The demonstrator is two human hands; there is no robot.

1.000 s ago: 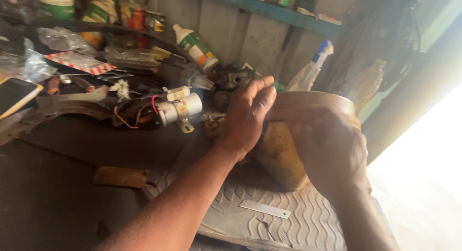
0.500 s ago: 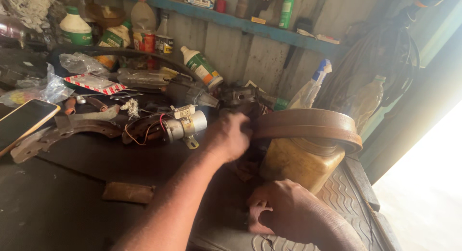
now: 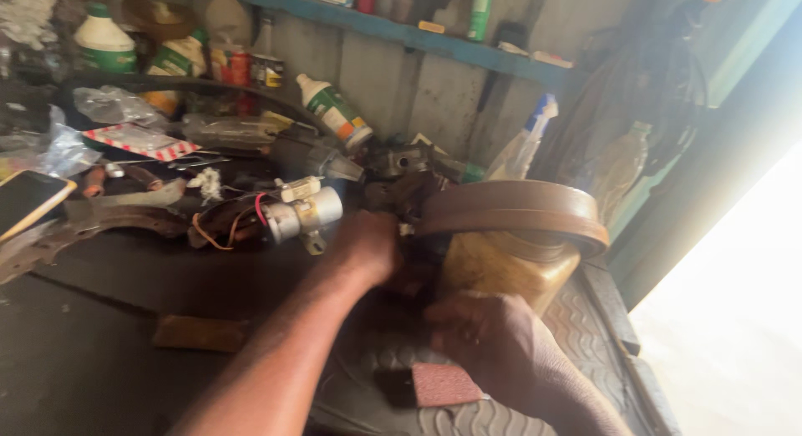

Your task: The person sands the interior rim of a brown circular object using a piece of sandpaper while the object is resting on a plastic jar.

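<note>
My left hand point(image 3: 368, 248) fisted on the brown band point(image 3: 510, 209), my right hand point(image 3: 493, 344) curled, grip unclear, below the yellow jug point(image 3: 497, 269), sandpaper point(image 3: 447, 384) beside it on the table point(image 3: 92, 377).

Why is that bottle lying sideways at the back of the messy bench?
The white bottle with the green label is tipped over, leaning on the junk instead of standing like the other bottles. Nothing looks spilled. The left hand and right hand work by the brown curved part.
</note>
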